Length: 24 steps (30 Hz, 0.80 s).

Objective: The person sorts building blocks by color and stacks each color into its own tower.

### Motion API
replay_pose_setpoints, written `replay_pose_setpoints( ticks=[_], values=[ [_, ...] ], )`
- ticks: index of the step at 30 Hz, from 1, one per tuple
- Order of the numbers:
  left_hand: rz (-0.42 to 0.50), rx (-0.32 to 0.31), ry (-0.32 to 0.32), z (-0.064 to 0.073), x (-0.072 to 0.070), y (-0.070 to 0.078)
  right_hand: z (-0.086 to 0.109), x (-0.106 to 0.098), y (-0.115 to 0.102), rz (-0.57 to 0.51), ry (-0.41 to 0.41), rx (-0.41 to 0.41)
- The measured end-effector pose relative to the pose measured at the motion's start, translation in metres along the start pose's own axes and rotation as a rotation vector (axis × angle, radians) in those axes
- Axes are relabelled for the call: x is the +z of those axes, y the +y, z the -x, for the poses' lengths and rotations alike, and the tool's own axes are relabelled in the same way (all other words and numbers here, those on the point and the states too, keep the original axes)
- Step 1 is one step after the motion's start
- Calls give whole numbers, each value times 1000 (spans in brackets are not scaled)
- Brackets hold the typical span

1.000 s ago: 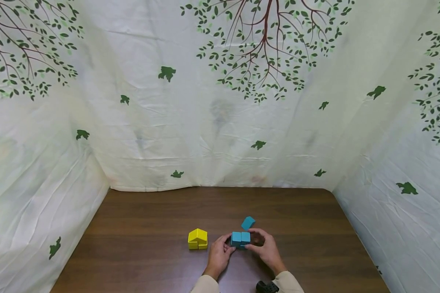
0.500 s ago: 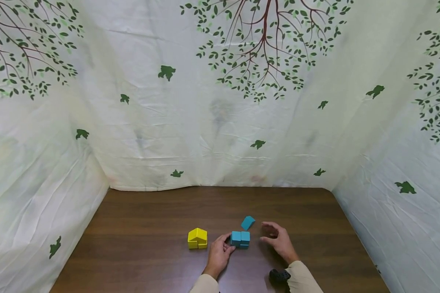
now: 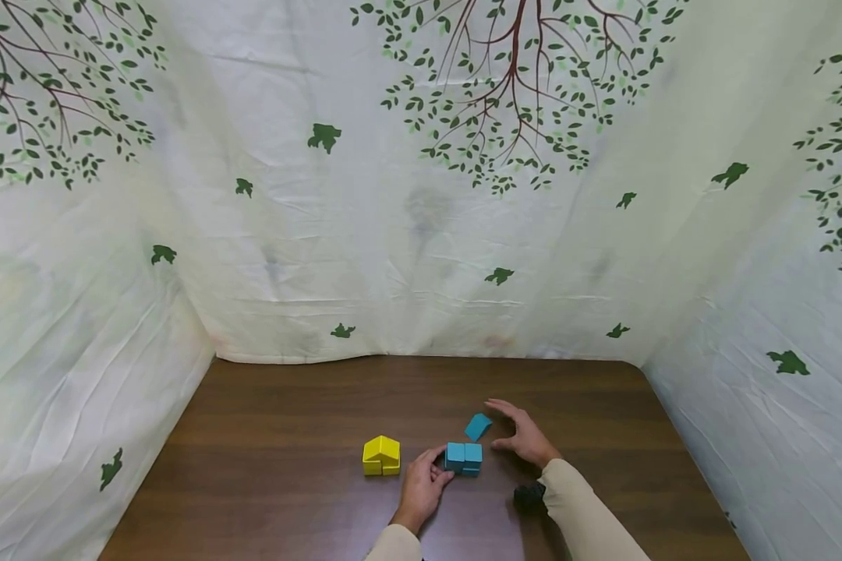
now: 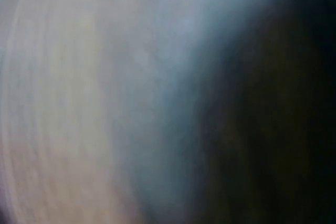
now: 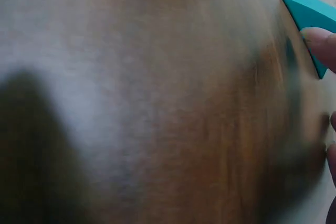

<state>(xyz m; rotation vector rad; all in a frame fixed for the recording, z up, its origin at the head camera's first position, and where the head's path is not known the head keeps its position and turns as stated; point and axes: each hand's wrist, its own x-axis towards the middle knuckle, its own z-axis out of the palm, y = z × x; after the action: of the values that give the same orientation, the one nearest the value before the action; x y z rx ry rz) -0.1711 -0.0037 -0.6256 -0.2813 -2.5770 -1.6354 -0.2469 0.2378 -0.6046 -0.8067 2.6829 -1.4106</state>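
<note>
Two blue blocks (image 3: 464,453) stand side by side on the table, with a thin blue edge showing below the right one. My left hand (image 3: 421,488) holds the left side of this stack, fingers toward the back and thumb in front. Just behind lies a loose blue triangular block (image 3: 478,426), tilted toward the right. Beside it my right hand (image 3: 526,438) reaches in from the right, thumb and fingers spread apart. In the right wrist view, a fingertip (image 5: 319,36) overlaps the triangular block (image 5: 307,10); whether they touch I cannot tell. The left wrist view is blurred.
A small yellow block house (image 3: 381,455) with a pointed top stands to the left of my left hand. The brown wooden table (image 3: 288,467) meets a pale leaf-printed cloth (image 3: 421,257) at the back and sides. A dark device (image 3: 529,497) sits at my right wrist.
My right hand has let go of the right side of the blue stack, drawn away to the right, then moved back toward the loose triangular block. The left hand stays at the stack.
</note>
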Motion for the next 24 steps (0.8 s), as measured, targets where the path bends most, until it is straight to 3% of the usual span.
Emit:
replay_pose_setpoints(
  ticks=[3, 7, 15, 24],
  values=[
    [-1, -3, 2, 0, 1, 0, -8, -2, -3, 29, -99, 7],
    [-4, -4, 4, 0, 1, 0, -15, -2, -5, 53, -148, 22],
    [-19, 21, 15, -1, 0, 2, -19, 0, -6, 68, -102, 69],
    [-5, 7, 8, 0, 0, 1, -21, 4, -4, 30, -67, 130]
  ],
)
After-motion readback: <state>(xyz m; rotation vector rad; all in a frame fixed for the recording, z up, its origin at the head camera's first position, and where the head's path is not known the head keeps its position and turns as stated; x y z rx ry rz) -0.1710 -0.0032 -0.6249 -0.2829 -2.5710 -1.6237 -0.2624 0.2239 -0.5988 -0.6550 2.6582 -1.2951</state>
